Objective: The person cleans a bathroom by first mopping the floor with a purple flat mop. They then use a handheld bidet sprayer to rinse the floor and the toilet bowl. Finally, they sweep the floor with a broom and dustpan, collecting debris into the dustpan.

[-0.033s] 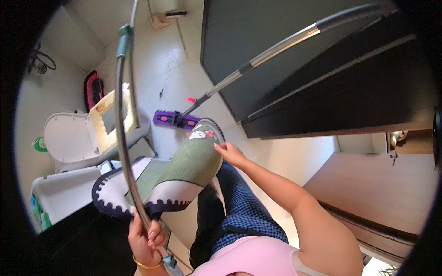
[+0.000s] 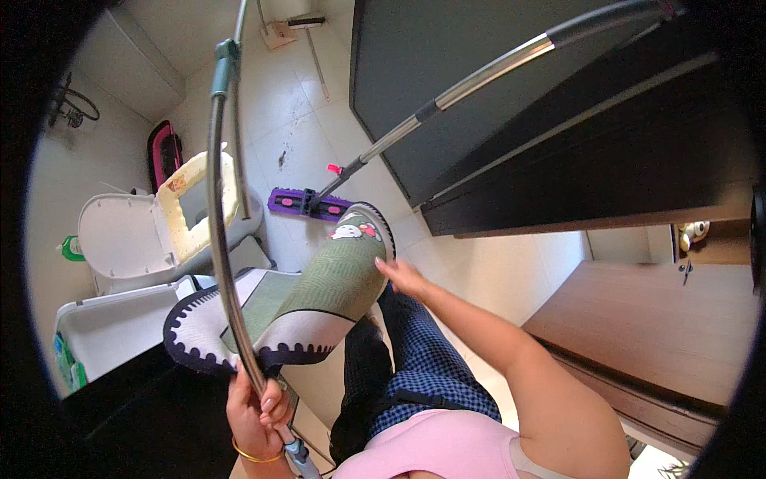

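Note:
A green and off-white floor mat (image 2: 323, 275) with a black scalloped border hangs folded over in front of me, its cartoon print toward the far end. My left hand (image 2: 259, 411) is closed around a slim metal pole (image 2: 222, 263) with a teal joint, and its fingertips also touch the mat's near black edge. At the mat's right side, my right hand (image 2: 403, 279) holds the edge with the thumb side on the green face; the other fingers are partly hidden.
A flat mop (image 2: 307, 205) with a purple head stands beyond the mat, its handle reaching toward a dark panel (image 2: 463, 80). On the left are a toilet (image 2: 124, 231) with its lid raised, a pale yellow frame (image 2: 179, 227) and a white bin (image 2: 112, 335). A wooden cabinet (image 2: 638, 319) is at right.
My right hand has slid slightly down along the mat's edge. The mat and the pole have shifted a little to the right in view.

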Motion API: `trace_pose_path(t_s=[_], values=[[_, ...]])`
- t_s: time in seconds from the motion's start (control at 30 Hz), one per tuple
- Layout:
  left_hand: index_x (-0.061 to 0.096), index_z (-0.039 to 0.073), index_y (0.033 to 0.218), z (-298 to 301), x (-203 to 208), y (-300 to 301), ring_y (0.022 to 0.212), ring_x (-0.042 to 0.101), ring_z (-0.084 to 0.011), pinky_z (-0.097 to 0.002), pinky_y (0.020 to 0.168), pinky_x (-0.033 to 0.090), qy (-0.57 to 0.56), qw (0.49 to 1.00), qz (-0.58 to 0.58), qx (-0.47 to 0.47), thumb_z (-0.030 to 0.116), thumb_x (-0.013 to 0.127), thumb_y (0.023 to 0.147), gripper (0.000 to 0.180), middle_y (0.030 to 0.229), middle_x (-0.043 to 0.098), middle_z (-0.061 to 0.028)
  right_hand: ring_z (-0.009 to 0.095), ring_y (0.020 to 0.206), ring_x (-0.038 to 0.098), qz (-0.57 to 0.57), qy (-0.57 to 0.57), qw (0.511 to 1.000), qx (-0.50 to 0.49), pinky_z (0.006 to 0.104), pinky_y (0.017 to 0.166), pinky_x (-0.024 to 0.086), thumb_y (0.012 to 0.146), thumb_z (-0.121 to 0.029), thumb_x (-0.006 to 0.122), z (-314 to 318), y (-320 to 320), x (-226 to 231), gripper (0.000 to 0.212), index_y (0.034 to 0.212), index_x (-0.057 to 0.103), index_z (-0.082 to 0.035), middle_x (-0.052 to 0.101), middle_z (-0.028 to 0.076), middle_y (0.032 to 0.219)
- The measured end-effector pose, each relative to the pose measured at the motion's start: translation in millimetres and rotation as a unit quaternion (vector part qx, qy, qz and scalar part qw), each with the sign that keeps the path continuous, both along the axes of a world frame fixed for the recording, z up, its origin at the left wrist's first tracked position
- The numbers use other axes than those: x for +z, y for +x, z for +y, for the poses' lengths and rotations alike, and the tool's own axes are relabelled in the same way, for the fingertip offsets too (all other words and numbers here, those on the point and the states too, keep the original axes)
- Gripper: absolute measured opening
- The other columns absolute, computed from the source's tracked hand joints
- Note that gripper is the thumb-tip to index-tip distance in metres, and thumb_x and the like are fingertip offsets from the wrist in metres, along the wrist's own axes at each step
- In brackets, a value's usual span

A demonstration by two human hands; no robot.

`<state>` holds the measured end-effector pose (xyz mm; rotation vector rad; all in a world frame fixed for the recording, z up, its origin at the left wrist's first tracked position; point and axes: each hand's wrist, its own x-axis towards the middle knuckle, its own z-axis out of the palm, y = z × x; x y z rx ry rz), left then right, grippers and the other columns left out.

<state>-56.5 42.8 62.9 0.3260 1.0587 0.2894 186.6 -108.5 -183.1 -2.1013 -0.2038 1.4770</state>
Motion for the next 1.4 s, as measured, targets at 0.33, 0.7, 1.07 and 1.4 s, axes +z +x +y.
trace_pose_path(t_s=[0.33, 0.7, 1.07, 1.4], values=[[0.043, 0.013, 0.083, -72.4, -28.0, -18.5, 0.032, 0.023, -0.0036, -0.0167, 0.030, 0.022, -0.084, 0.993, 0.034, -0.071, 0.034, 0.023, 0.091, 0.030, 0.045, 0.032, 0.0019, 0.028, 0.120, 0.025, 0.341, 0.031, 0.854, -0.392, 0.0543, 0.094, 0.011, 0.063, -0.074, 0.039, -107.2, -113.9, -58.8, 0.102, 0.132, 0.003, -0.007, 0.025, 0.014, 0.131], [0.046, 0.016, 0.092, -180.7, -50.4, -64.2, 0.032, 0.024, -0.0037, -0.0177, 0.030, 0.023, -0.086, 0.991, -0.006, -0.103, 0.034, 0.024, 0.090, 0.029, 0.046, 0.031, 0.0025, 0.025, 0.112, 0.033, 0.317, 0.009, 0.795, -0.517, 0.0504, 0.094, 0.019, 0.061, -0.069, 0.050, -207.6, -144.7, -175.2, 0.099, 0.131, 0.013, -0.008, 0.035, 0.012, 0.122], [0.035, 0.011, 0.054, -261.6, -62.4, -104.7, 0.029, 0.020, -0.0052, -0.0192, 0.028, 0.018, 0.044, 0.995, 0.018, -0.084, 0.041, 0.022, 0.089, 0.048, 0.040, 0.026, 0.0041, 0.026, 0.090, 0.054, 0.250, 0.211, 0.741, -0.587, 0.0365, 0.079, 0.044, 0.078, -0.026, 0.052, -345.0, -135.5, -204.5, 0.038, 0.104, 0.048, 0.002, 0.055, 0.015, 0.100], [0.040, 0.008, 0.073, -228.6, -130.6, -66.3, 0.034, 0.025, -0.0032, -0.0161, 0.029, 0.025, -0.020, 0.996, -0.064, -0.062, 0.031, 0.021, 0.091, 0.035, 0.048, 0.029, 0.0042, 0.022, 0.086, 0.054, 0.179, 0.264, 0.764, -0.561, 0.0345, 0.077, 0.044, 0.071, -0.007, 0.056, -417.1, -21.2, -133.6, 0.033, 0.103, 0.048, -0.002, 0.056, 0.010, 0.095]])
